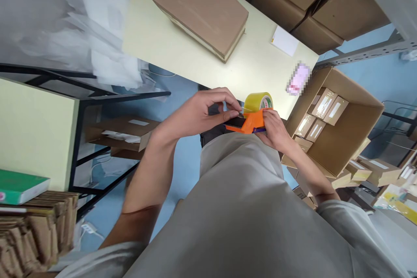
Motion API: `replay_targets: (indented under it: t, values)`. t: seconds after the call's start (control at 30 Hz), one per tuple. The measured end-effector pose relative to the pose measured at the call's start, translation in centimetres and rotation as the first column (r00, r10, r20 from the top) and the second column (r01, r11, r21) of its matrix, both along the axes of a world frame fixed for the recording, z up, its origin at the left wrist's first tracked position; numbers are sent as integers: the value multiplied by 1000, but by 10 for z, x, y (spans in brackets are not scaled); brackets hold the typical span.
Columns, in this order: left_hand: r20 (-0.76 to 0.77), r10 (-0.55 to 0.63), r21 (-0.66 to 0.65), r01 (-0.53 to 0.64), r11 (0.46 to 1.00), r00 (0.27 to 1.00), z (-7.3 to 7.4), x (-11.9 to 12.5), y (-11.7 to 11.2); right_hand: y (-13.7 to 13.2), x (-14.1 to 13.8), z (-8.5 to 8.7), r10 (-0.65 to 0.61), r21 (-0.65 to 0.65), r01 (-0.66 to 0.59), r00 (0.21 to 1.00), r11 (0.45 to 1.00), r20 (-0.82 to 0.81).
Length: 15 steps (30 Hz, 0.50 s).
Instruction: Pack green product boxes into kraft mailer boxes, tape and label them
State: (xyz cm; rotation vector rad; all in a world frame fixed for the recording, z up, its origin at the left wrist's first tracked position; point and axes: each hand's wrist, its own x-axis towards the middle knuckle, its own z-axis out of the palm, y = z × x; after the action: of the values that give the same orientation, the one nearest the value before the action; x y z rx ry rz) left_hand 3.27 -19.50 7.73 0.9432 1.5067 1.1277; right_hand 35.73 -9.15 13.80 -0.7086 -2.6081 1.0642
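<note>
My right hand [275, 128] is wrapped round an orange tape dispenser [252, 120], held in front of my waist at the table's near edge. A roll of yellow packing tape [257, 102] sits on the dispenser. At the dispenser's dark front end, my left hand [216, 110] pinches with thumb and forefinger. A faint clear strip of tape runs between these fingertips and the roll. Beyond my hands, a closed brown cardboard box [202, 6] lies on the pale table [195, 67].
A white card [284, 41] and a blurred-out pink item [298, 79] lie on the table. To the right stands an open carton [350, 113] with several small boxes inside. Shelved cartons [348, 13] line the back right. Flattened cardboard [39, 230] and a green box [22, 186] are at left.
</note>
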Motion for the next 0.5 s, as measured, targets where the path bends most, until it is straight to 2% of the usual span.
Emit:
replay_targets:
  t: [0.07, 0.17, 0.23, 0.3, 0.4, 0.5]
  values:
    - [-37, -39, 22, 40, 999, 999, 20, -2, 3, 0, 0, 2, 10, 48, -10, 1000, 999, -5]
    - [-105, -54, 80, 63, 995, 993, 62, 2, 13, 0, -1, 6, 10, 121, -8, 1000, 993, -14]
    - [-182, -165, 138, 191, 972, 969, 91, 7, 20, 1, -1, 9, -1, 144, 0, 1000, 990, 1]
    - [-271, -196, 209, 257, 943, 942, 114, 13, 26, 3, -1, 12, -3, 162, 1, 1000, 987, 11]
    - [-358, -150, 300, 266, 916, 922, 130, 18, 29, 4, -2, 16, 15, 184, -15, 1000, 983, 5]
    - [-376, -81, 336, 217, 916, 923, 128, 18, 28, 5, -4, 18, 33, 171, -35, 999, 985, 14]
